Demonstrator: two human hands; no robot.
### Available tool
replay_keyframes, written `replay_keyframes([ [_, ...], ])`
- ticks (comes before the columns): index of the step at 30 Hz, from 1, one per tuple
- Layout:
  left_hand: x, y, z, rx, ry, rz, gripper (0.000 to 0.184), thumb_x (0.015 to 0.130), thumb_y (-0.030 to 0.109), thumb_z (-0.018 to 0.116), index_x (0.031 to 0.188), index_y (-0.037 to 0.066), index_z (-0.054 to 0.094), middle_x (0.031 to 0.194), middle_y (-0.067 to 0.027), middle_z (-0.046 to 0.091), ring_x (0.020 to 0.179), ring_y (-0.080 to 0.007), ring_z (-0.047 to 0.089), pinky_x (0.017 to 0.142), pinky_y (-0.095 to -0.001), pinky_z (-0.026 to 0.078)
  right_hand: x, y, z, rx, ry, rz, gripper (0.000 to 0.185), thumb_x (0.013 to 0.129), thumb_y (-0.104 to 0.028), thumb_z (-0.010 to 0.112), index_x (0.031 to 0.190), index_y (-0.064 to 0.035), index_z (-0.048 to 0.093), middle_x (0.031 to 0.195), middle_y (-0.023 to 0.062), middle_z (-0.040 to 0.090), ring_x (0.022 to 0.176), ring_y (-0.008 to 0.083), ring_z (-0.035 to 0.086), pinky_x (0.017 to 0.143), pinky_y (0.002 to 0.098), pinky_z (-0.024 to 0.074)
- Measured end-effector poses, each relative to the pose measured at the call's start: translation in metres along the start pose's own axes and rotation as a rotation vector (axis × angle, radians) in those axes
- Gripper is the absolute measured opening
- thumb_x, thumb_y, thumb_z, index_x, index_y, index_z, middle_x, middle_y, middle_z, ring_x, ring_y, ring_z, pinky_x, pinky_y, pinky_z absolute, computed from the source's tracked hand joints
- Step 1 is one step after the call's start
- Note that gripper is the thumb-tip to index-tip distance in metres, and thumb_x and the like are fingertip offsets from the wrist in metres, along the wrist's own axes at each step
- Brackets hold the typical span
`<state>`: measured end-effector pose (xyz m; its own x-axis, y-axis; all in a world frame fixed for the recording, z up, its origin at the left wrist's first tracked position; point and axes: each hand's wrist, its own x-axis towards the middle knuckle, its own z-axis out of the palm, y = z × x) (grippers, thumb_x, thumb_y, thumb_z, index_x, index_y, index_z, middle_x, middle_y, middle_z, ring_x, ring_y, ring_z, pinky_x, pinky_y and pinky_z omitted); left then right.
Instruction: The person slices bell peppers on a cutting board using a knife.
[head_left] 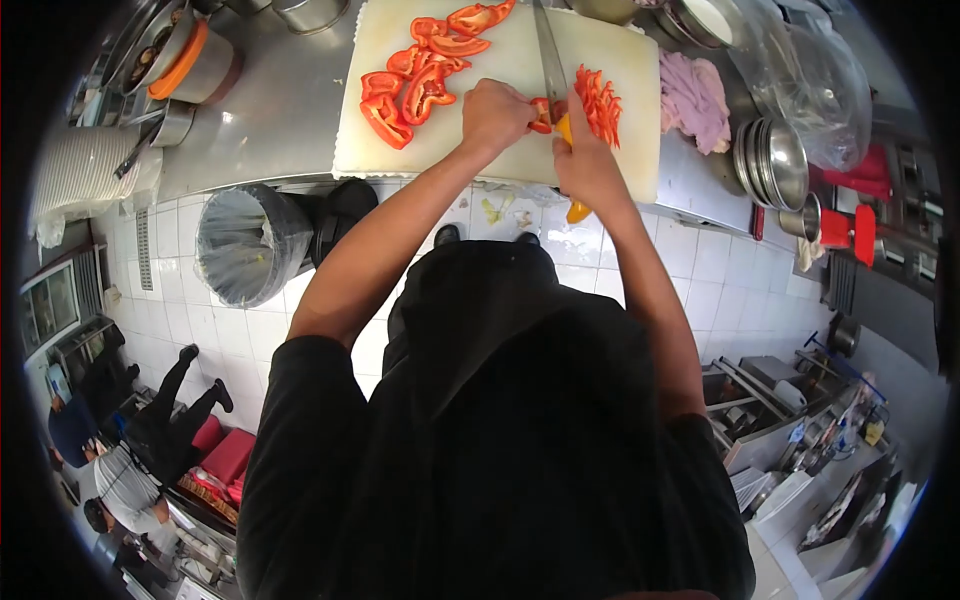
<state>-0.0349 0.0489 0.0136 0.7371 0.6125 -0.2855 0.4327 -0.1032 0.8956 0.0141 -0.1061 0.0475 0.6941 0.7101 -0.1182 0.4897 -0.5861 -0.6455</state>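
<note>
The red pepper piece (541,116) sits on the cutting board (390,168), pinned by the curled left hand (497,115). Beside it, the right hand (586,160) grips the knife (551,62). Bare board separates pepper slabs (426,92), left, from strips (599,106), right; the board's near side lies close to the worktop's (255,85) front edge.

Commercial kitchen, steel counter (262,95), lined bin (252,245), stacked metal bowls (772,162), tiled floor (190,300)

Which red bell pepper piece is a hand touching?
The small piece at the fingertips of the left hand, beside the knife blade. The larger pieces lie to its left, the thin strips to its right.
</note>
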Motion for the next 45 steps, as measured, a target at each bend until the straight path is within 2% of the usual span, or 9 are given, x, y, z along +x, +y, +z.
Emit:
replay_keyframes([
  [7,-0.003,0.0,0.001,-0.016,0.035,-0.009,0.013,0.068,0.013,0.069,0.072,0.001,0.074,0.063,-0.0117,0.07,0.061,-0.0214,0.07,0.067,-0.0316,0.057,-0.04,-0.055,-0.047,-0.007,-0.242,0.232,0.069,0.092,-0.012,0.044,0.155,-0.0111,0.016,0.084,0.0231,0.066,0.053,0.0252,0.062,0.061,0.0403,0.0523],
  [20,-0.006,-0.001,0.0,0.073,0.059,0.036,0.018,0.072,0.014,0.07,0.079,-0.003,0.074,0.063,-0.011,0.07,0.056,-0.0148,0.068,0.059,-0.0273,0.056,-0.016,-0.032,0.0,-0.034,-0.086,0.122,0.072,0.09,-0.01,0.047,0.153,-0.0064,0.013,0.086,0.0326,0.065,0.081,0.0505,0.062,0.08,0.055,0.0481],
  [22,-0.005,-0.005,0.004,0.071,0.094,0.056,0.014,0.07,0.012,0.067,0.073,0.0,0.074,0.065,-0.0151,0.069,0.065,-0.0262,0.07,0.07,-0.0337,0.056,-0.005,-0.009,0.002,0.009,-0.001,0.041,0.071,0.09,-0.012,0.047,0.154,-0.0117,0.017,0.09,0.0325,0.065,0.08,0.0499,0.063,0.08,0.0532,0.0483],
  [23,-0.004,-0.006,0.006,0.068,0.113,0.065,0.012,0.07,0.011,0.066,0.07,0.002,0.074,0.066,-0.0171,0.069,0.069,-0.0319,0.07,0.075,-0.037,0.057,0.002,0.014,0.011,-0.088,0.182,-0.197,0.069,0.09,-0.012,0.046,0.154,-0.0112,0.02,0.09,0.0295,0.066,0.066,0.0423,0.064,0.071,0.0498,0.0518],
  [26,-0.004,-0.007,0.005,0.068,0.109,0.082,0.011,0.07,0.011,0.066,0.07,0.002,0.074,0.07,-0.0193,0.069,0.072,-0.0348,0.07,0.076,-0.0379,0.056,-0.014,-0.031,-0.028,-0.012,-0.146,0.17,0.07,0.09,-0.012,0.044,0.155,-0.012,0.017,0.089,0.0254,0.067,0.054,0.0311,0.063,0.064,0.0434,0.0535],
  [29,-0.003,-0.008,0.005,0.162,0.112,0.125,0.016,0.072,0.014,0.068,0.076,0.001,0.075,0.061,-0.0096,0.069,0.055,-0.0148,0.067,0.061,-0.028,0.055,-0.037,-0.058,-0.04,-0.025,-0.224,0.232,0.072,0.091,-0.011,0.043,0.156,-0.013,0.013,0.085,0.0222,0.066,0.05,0.0227,0.06,0.062,0.0395,0.0535],
  [35,-0.002,-0.01,0.006,0.124,0.111,0.124,0.018,0.072,0.016,0.066,0.075,0.001,0.075,0.06,-0.0092,0.068,0.055,-0.0154,0.067,0.062,-0.0284,0.055,-0.047,-0.063,-0.03,-0.037,-0.241,0.224,0.073,0.088,-0.01,0.047,0.151,0.0013,0.012,0.083,0.033,0.065,0.082,0.0498,0.063,0.082,0.0537,0.0481],
  [38,-0.009,0.004,0.0,0.088,0.051,0.053,0.012,0.072,0.01,0.065,0.071,0.002,0.074,0.075,-0.0188,0.07,0.077,-0.0352,0.069,0.078,-0.0394,0.055,-0.048,-0.065,-0.028,-0.051,-0.226,0.222,0.072,0.088,-0.009,0.047,0.151,0.0018,0.012,0.084,0.0334,0.065,0.082,0.0501,0.063,0.082,0.0541,0.0482],
  [45,0.0,-0.014,0.011,0.148,0.144,0.172,0.017,0.073,0.014,0.064,0.075,0.001,0.075,0.059,-0.0095,0.068,0.055,-0.0163,0.067,0.064,-0.0287,0.056,-0.038,-0.04,0.001,-0.061,-0.1,0.111,0.072,0.089,-0.009,0.047,0.152,-0.0036,0.012,0.089,0.0341,0.064,0.081,0.0494,0.064,0.08,0.0539,0.0486],
])
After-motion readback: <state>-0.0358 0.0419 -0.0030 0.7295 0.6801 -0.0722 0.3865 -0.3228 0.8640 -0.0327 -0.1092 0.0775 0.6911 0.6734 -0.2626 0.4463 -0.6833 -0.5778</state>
